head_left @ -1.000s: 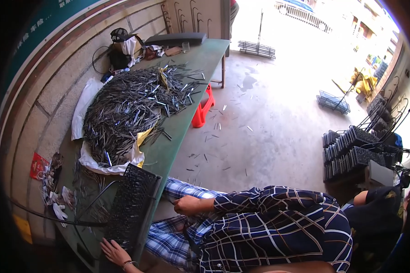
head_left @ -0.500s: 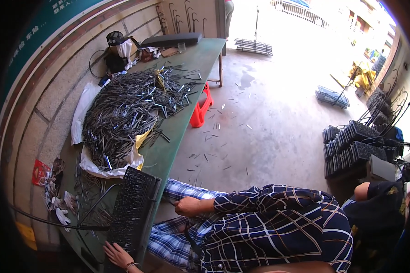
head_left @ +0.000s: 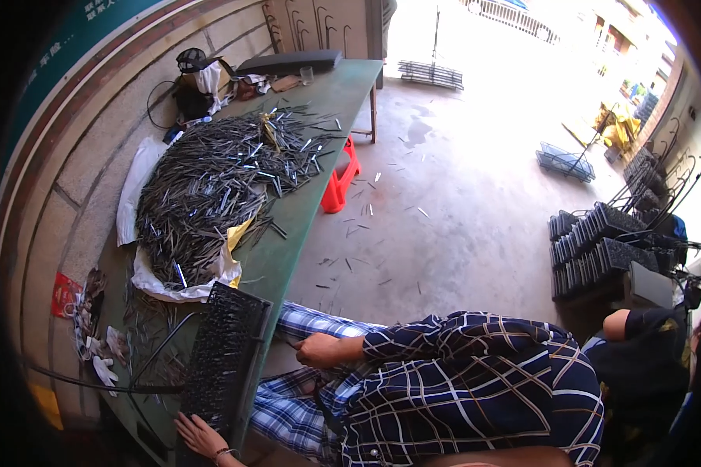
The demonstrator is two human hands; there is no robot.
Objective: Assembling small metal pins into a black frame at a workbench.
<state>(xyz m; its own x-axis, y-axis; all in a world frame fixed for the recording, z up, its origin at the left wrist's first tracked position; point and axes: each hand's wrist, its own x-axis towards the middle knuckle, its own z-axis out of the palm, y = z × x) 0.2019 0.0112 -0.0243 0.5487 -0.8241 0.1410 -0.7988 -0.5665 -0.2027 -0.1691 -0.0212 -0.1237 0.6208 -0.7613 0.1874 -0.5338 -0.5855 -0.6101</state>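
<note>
A long black rack (head_left: 222,358), its top packed with rows of small dark pieces, lies along the near edge of the green table (head_left: 331,105). My left hand (head_left: 201,437) rests with fingers stretched out on the rack's near end. To the right of the rack, over my plaid-covered lap, my right hand (head_left: 318,351) is closed in a fist. A thin dark end seems to poke out of it; what it is I cannot make out. Beyond the rack, a big heap of thin dark metal strips (head_left: 202,187) lies on a white sack (head_left: 135,194).
A red plastic stool (head_left: 339,183) stands by the table's right side. Stacked black racks with hooked rods (head_left: 600,249) are at the right, near another person in dark clothes (head_left: 639,366). Loose strips lie on the floor. Gloves (head_left: 105,366) lie at the table's left.
The whole view has shifted slightly. Both hands keep nearly the same places, the left flat on the rack, the right closed.
</note>
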